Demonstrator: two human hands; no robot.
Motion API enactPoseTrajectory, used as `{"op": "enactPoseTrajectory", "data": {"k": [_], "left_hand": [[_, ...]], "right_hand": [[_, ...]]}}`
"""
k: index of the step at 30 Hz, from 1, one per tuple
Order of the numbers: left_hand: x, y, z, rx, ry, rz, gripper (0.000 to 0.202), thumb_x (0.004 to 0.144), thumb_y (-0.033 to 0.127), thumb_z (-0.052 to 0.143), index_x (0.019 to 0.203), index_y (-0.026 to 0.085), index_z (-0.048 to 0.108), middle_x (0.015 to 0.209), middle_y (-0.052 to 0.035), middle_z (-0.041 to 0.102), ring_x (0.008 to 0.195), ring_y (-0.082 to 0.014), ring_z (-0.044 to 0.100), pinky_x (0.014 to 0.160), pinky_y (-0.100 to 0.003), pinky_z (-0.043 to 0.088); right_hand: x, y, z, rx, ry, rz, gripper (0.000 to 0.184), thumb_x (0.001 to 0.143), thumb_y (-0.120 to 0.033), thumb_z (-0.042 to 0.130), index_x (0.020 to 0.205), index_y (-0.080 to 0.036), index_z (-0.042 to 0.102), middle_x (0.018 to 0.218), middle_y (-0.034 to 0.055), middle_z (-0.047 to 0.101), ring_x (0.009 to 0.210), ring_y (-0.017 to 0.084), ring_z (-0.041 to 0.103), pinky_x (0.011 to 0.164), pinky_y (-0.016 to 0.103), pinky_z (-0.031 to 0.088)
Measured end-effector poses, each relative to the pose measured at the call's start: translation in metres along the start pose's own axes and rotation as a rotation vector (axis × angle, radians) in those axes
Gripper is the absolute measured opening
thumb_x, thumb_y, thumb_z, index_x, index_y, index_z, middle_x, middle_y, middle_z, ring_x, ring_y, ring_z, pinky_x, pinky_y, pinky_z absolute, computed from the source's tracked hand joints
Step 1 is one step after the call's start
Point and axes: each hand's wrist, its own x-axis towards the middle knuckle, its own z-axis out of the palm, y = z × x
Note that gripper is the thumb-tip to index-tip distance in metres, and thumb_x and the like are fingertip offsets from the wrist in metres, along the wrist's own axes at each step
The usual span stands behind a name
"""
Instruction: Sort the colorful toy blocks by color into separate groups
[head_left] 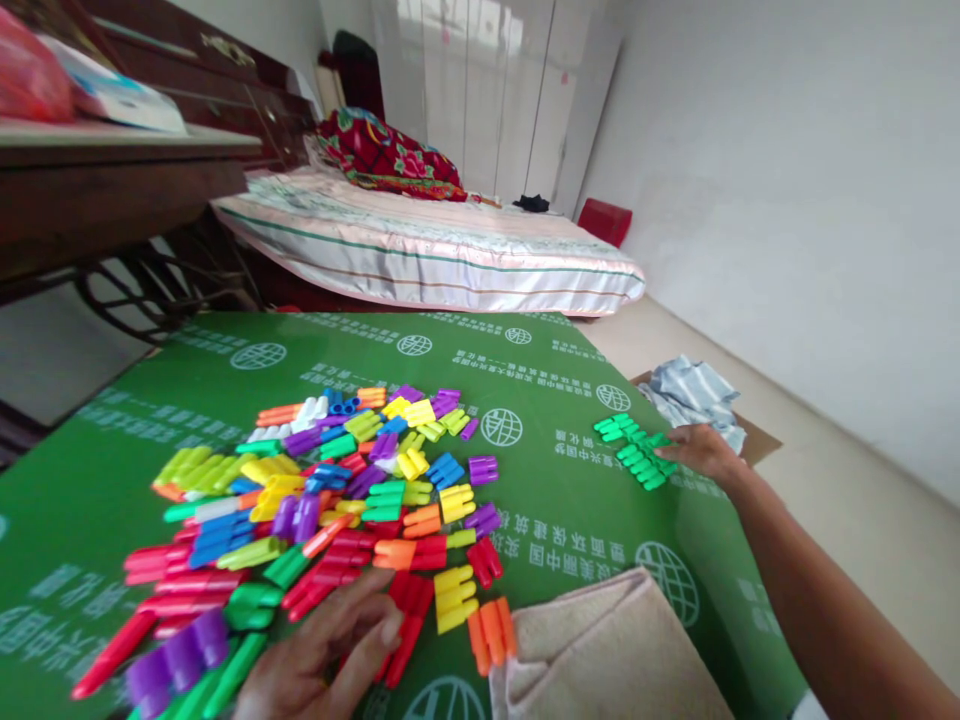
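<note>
A large pile of colourful plastic toy pieces (322,480), shaped like joined tubes, spreads over a green board (420,355). At the near edge of the pile, my left hand (322,650) hovers low over or rests on red pieces (411,610); its fingers are loosely bent and apart from the thumb, with nothing visible between them. My right hand (701,450) reaches far to the right, its fingertips closed on a green piece (666,450). This lies beside several other green pieces (641,465), grouped apart from the pile.
A folded beige cloth (607,650) lies at the board's near edge, touching an orange piece (493,635). Right of the board, a striped cloth (694,390) sits on cardboard (759,440) on the floor. A bed (450,250) stands behind, a wooden table (112,165) at left.
</note>
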Motion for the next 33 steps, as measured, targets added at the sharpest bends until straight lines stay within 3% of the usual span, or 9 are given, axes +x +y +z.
{"op": "enactPoseTrajectory", "data": {"k": [15, 20, 29, 33], "left_hand": [[-0.002, -0.013, -0.002, 0.044, -0.054, 0.041, 0.038, 0.063, 0.049, 0.077, 0.092, 0.025, 0.074, 0.09, -0.0003, 0.075, 0.071, -0.0192, 0.072, 0.064, -0.018, 0.058], [-0.003, -0.014, -0.001, 0.06, -0.046, 0.06, 0.037, 0.065, 0.05, 0.075, 0.092, 0.025, 0.074, 0.084, 0.0003, 0.076, 0.068, -0.0184, 0.072, 0.062, -0.018, 0.058], [-0.003, -0.024, -0.006, 0.128, -0.15, 0.036, 0.043, 0.071, 0.048, 0.072, 0.106, 0.023, 0.07, 0.096, -0.0023, 0.075, 0.078, -0.0192, 0.072, 0.067, -0.018, 0.058], [-0.004, -0.027, -0.008, 0.166, -0.153, 0.015, 0.041, 0.071, 0.05, 0.071, 0.103, 0.023, 0.07, 0.098, -0.0021, 0.075, 0.082, -0.0202, 0.072, 0.071, -0.02, 0.059]], "right_hand": [[0.0, -0.007, -0.001, -0.088, -0.111, 0.03, 0.03, 0.072, -0.038, 0.063, 0.052, -0.018, 0.05, 0.048, -0.0021, 0.045, 0.054, 0.014, 0.046, 0.051, 0.027, 0.029], [0.0, -0.009, -0.002, -0.105, -0.115, 0.041, 0.03, 0.073, -0.039, 0.062, 0.053, -0.019, 0.052, 0.049, -0.0016, 0.046, 0.054, 0.014, 0.046, 0.051, 0.027, 0.029], [0.0, -0.007, -0.002, -0.131, -0.112, 0.06, 0.034, 0.075, -0.04, 0.062, 0.051, -0.018, 0.049, 0.049, -0.0014, 0.044, 0.053, 0.013, 0.044, 0.051, 0.027, 0.027], [-0.001, -0.009, -0.003, -0.144, -0.106, 0.064, 0.036, 0.076, -0.04, 0.062, 0.051, -0.018, 0.048, 0.048, -0.001, 0.044, 0.053, 0.013, 0.043, 0.05, 0.028, 0.027]]}}
